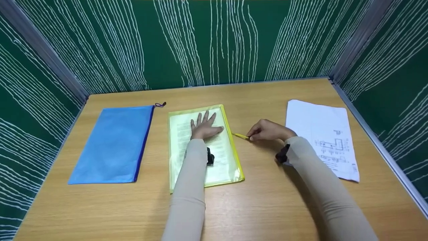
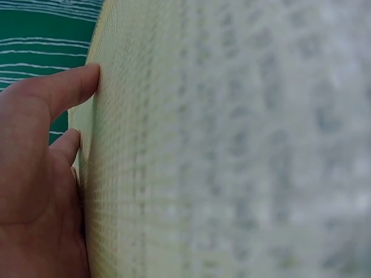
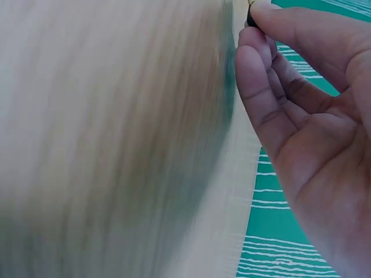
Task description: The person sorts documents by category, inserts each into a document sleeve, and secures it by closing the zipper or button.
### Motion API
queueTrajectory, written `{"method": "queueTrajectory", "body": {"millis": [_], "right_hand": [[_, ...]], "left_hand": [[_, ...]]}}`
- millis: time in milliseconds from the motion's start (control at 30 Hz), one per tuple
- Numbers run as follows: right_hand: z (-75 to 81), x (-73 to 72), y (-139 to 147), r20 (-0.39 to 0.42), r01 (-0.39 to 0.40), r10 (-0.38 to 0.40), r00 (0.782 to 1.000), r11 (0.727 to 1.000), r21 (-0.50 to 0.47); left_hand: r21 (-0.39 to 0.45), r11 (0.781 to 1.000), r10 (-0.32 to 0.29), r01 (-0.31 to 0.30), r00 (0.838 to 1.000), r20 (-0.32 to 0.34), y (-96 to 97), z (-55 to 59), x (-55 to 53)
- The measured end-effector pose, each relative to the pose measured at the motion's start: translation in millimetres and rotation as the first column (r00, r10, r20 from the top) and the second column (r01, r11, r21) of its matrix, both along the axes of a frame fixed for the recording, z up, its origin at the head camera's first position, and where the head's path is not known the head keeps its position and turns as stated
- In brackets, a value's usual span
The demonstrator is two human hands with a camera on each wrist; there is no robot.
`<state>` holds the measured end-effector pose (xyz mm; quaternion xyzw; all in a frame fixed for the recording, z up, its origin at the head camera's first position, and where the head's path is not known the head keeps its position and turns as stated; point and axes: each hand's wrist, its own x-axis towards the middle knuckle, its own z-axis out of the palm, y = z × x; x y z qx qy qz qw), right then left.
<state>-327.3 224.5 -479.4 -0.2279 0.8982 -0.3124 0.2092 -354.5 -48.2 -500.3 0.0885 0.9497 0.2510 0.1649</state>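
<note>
A yellow mesh zip pouch (image 1: 179,144) with printed sheets inside lies flat on the table. My left hand (image 1: 204,128) rests on its upper part, fingers spread and straight. Close up in the left wrist view, the left hand (image 2: 35,156) touches the mesh surface. Just beyond the pouch's right edge, my right hand (image 1: 265,130) pinches the black end of a yellow zipper pull (image 1: 240,135), which stretches out from the yellow zip edge (image 1: 233,144). Thumb and fingers of the right hand (image 3: 319,133) meet on that black end in the right wrist view.
To the left lies a blue zip pouch (image 1: 113,144) with a dark blue zip edge and a looped pull (image 1: 160,104). White paper sheets (image 1: 311,120) with printed diagrams lie partly under the right forearm. Green panels (image 1: 214,43) with white lines enclose the wooden table (image 1: 234,214).
</note>
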Motion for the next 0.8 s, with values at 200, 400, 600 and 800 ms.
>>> {"method": "queueTrajectory", "body": {"millis": [200, 400, 600, 800], "right_hand": [[0.2, 6.7, 1, -0.004, -0.014, 0.014, 1.0, 1.0, 0.001], [-2.1, 15.5, 5, -0.013, -0.041, 0.041, 0.999, 0.999, -0.013], [-1.2, 24.9, 6, -0.004, -0.069, 0.069, 0.998, 0.997, -0.02], [-2.2, 33.6, 8, -0.019, -0.086, 0.086, 0.996, 0.996, -0.036]], "left_hand": [[0.011, 1.0, 0.014, -0.014, 1.0, -0.004, -0.8, 2.5, 0.3], [-0.007, 1.0, -0.006, 0.006, 1.0, -0.006, -0.7, 2.4, -3.1], [-0.018, 1.0, 0.007, -0.007, 1.0, 0.0, -3.9, 1.5, -4.9], [0.023, 1.0, 0.011, -0.01, 1.0, -0.004, -5.3, -0.5, -4.9]]}}
